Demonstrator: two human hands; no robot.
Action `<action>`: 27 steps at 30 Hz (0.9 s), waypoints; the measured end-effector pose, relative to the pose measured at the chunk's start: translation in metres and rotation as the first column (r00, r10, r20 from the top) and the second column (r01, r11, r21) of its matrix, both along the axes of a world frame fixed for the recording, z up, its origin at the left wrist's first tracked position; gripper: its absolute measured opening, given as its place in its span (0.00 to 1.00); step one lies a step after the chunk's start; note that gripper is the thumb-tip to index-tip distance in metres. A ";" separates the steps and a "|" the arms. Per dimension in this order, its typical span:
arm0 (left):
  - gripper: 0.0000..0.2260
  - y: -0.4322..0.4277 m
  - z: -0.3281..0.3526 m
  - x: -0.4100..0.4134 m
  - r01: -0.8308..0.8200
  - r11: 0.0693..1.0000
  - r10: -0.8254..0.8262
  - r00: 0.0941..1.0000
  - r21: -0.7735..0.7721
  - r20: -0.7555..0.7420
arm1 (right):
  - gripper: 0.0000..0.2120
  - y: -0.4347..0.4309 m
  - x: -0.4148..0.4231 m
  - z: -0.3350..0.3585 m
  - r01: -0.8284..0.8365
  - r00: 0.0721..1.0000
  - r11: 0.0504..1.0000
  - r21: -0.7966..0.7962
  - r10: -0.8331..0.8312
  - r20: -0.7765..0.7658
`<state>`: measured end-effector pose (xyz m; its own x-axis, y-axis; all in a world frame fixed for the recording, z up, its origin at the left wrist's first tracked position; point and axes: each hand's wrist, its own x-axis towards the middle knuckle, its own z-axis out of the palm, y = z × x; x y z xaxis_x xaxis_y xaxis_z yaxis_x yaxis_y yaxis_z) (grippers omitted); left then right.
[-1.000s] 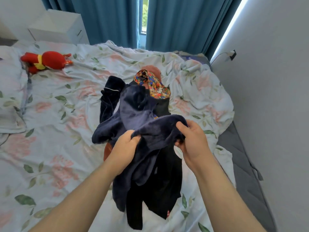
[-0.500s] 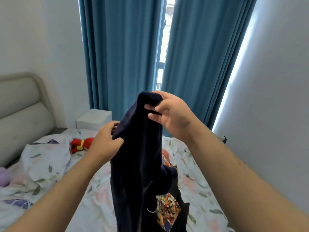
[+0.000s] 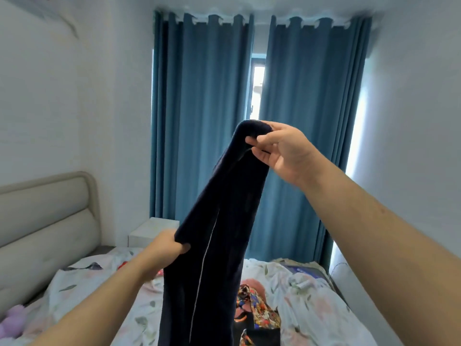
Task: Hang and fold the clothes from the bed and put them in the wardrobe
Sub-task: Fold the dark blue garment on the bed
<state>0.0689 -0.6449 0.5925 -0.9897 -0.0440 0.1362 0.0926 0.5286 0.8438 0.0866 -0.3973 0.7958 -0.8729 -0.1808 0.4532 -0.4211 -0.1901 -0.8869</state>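
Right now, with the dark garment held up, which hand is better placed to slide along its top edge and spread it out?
The left hand, probably. It grips the navy garment low on its edge, while the right hand pinches the raised top corner and bears the hanging weight, so it should stay as the anchor.

Navy garment [image 3: 219,245], teal curtains [image 3: 199,116], floral bedsheet [image 3: 311,300].

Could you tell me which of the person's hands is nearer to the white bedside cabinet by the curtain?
The left. The left hand grips the navy garment low down, just right of the bedside cabinet in the view. The right hand holds the garment's top, high above it.
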 end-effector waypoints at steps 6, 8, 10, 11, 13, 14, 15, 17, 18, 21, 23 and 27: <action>0.08 -0.052 0.090 -0.002 -0.281 0.934 0.208 0.929 -0.219 -0.305 | 0.12 0.062 -0.033 -0.034 0.234 0.972 0.959 0.157 -0.233 -0.031; 0.10 -0.062 0.121 -0.004 -0.304 0.919 0.199 0.908 -0.252 -0.368 | 0.10 0.068 -0.040 -0.043 0.243 0.970 0.952 0.184 -0.242 -0.028; 0.09 -0.068 0.143 -0.007 -0.304 0.917 0.192 0.903 -0.257 -0.385 | 0.09 0.065 -0.043 -0.044 0.239 0.971 0.956 0.169 -0.238 -0.026; 0.07 -0.070 0.152 -0.009 -0.295 0.927 0.197 0.909 -0.231 -0.368 | 0.08 0.062 -0.044 -0.043 0.237 0.971 0.958 0.160 -0.236 -0.025; 0.04 -0.070 0.166 -0.007 -0.259 0.956 0.207 0.929 -0.138 -0.305 | 0.08 0.054 -0.045 -0.040 0.236 0.972 0.962 0.139 -0.236 -0.015; 0.04 -0.069 0.171 -0.006 -0.254 0.962 0.217 0.934 -0.098 -0.285 | 0.08 0.052 -0.046 -0.038 0.239 0.971 0.963 0.127 -0.240 -0.011; 0.03 -0.069 0.176 -0.004 -0.258 0.964 0.229 0.931 -0.067 -0.285 | 0.07 0.049 -0.046 -0.036 0.242 0.970 0.963 0.117 -0.242 -0.009; 0.05 -0.071 0.185 -0.002 -0.302 0.951 0.265 0.905 -0.063 -0.332 | 0.07 0.046 -0.047 -0.033 0.248 0.969 0.963 0.101 -0.248 -0.014; 0.06 -0.074 0.189 0.001 -0.338 0.936 0.282 0.888 -0.100 -0.362 | 0.07 0.044 -0.046 -0.031 0.250 0.968 0.963 0.098 -0.250 -0.020; 0.09 -0.082 0.192 0.009 -0.426 0.855 0.292 0.867 -0.296 -0.404 | 0.06 0.040 -0.044 -0.028 0.270 0.962 0.958 0.100 -0.265 -0.057; 0.07 -0.082 0.190 0.016 -0.374 0.885 0.266 0.895 -0.277 -0.357 | 0.05 0.038 -0.044 -0.024 0.287 0.957 0.954 0.085 -0.281 -0.076; 0.09 -0.059 0.186 0.046 -0.049 0.998 0.048 0.998 -0.024 -0.049 | 0.10 0.031 -0.042 -0.013 0.255 0.964 0.965 0.064 -0.249 -0.091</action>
<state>0.1149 -0.7040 0.7783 -0.9786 -0.0878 0.1859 0.1070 0.5547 0.8251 0.0451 -0.3663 0.7825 -0.8551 0.0047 0.5184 -0.5185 -0.0035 -0.8551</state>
